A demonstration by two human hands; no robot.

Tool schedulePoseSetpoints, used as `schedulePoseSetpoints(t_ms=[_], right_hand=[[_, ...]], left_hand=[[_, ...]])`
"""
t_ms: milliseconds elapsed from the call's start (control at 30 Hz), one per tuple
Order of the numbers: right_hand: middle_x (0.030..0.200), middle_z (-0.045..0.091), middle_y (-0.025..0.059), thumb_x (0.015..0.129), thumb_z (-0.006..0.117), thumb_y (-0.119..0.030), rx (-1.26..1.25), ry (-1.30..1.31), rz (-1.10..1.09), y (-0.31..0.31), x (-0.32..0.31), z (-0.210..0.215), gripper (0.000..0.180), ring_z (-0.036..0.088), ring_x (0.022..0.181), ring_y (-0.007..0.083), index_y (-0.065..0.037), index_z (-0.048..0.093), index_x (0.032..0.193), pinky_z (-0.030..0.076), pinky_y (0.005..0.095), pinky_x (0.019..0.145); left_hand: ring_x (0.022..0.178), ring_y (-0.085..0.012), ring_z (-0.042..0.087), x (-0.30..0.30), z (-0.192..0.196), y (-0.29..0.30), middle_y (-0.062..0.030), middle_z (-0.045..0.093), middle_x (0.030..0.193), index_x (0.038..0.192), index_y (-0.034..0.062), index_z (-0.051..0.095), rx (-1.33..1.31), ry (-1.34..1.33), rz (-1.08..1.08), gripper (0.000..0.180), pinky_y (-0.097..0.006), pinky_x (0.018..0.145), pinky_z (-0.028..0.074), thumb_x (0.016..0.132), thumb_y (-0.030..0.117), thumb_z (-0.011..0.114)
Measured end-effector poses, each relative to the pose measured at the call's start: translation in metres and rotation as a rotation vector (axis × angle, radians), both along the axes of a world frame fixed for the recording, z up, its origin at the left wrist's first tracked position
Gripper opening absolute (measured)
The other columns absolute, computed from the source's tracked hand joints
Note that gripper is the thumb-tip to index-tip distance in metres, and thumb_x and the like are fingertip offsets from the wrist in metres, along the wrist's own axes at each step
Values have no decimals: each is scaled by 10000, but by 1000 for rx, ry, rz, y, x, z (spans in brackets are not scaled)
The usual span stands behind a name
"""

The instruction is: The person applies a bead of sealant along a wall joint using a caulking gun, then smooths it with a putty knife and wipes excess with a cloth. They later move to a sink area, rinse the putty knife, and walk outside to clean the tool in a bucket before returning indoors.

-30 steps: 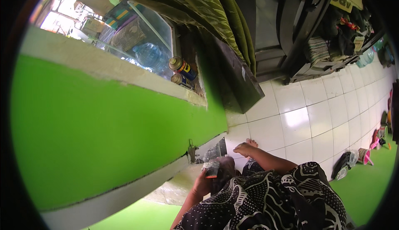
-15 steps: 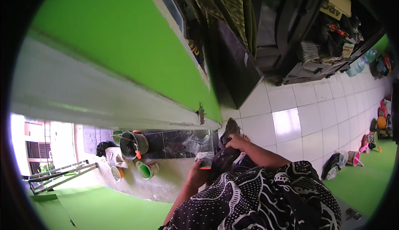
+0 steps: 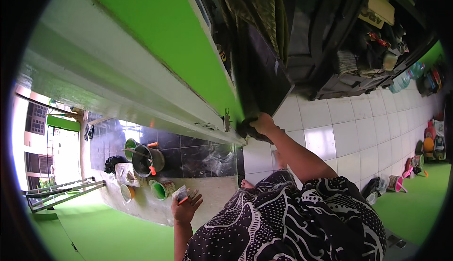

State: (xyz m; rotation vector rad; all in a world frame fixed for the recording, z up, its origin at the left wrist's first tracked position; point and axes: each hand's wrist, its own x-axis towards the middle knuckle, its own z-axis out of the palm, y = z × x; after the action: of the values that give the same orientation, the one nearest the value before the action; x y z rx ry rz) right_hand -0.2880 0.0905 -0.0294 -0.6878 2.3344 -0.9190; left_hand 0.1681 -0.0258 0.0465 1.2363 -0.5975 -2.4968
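Note:
My left hand [image 3: 187, 210] is at the lower left, its fingers partly spread. Between its thumb and palm sits a flat scraper [image 3: 180, 194], whitish with an orange edge. My right hand [image 3: 263, 124] grips a dark, crumpled cloth [image 3: 252, 131]. The cloth is at the end of the green wall [image 3: 188, 67], beside a metal latch plate [image 3: 227, 119] on the pale door frame [image 3: 155, 91]. Whether the cloth touches the frame, I cannot tell. My fingertips on that side are partly hidden by the cloth.
Left on the dark tiles stand a black bucket [image 3: 153, 159] and a green-lined paint pail [image 3: 163, 190], with a ladder [image 3: 63, 192] farther left. A dark panel [image 3: 273, 72] and a cluttered cabinet [image 3: 339, 79] are ahead. Toys and bags line the right side.
My right hand has moved forward with the cloth, up to the wall's end. My left hand has drawn away left with the scraper, its fingers spreading. The view has shifted slightly.

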Motion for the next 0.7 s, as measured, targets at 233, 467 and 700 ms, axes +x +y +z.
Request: schedulePoseSetpoints(t_ms=[233,467,700], right_hand=[[982,656,217,749,670,-177,92,-45,209,-14,-67,54,388,637,930,360,9,621,1086,502,403,836],[1059,613,195,803,677,-210,-122,139,563,45,-108,178,396,602,1011,327,-8,608,1136,478,382,882],[996,619,149,825,676,-166,-267,148,272,79,-163,247,337,615,915,274,14,601,1100,486,345,809]], left_hand=[[1177,-448,467,-49,18,17,-253,463,1322,1291,40,436,35,-72,445,665,-547,1005,376,942,548,187],[1090,-427,525,-117,94,2,-245,476,1302,1316,39,404,-324,-133,895,722,-525,933,452,948,597,130],[1015,-306,586,-255,167,-11,-215,559,1175,1266,27,465,-554,68,938,584,-406,828,516,990,484,228]])
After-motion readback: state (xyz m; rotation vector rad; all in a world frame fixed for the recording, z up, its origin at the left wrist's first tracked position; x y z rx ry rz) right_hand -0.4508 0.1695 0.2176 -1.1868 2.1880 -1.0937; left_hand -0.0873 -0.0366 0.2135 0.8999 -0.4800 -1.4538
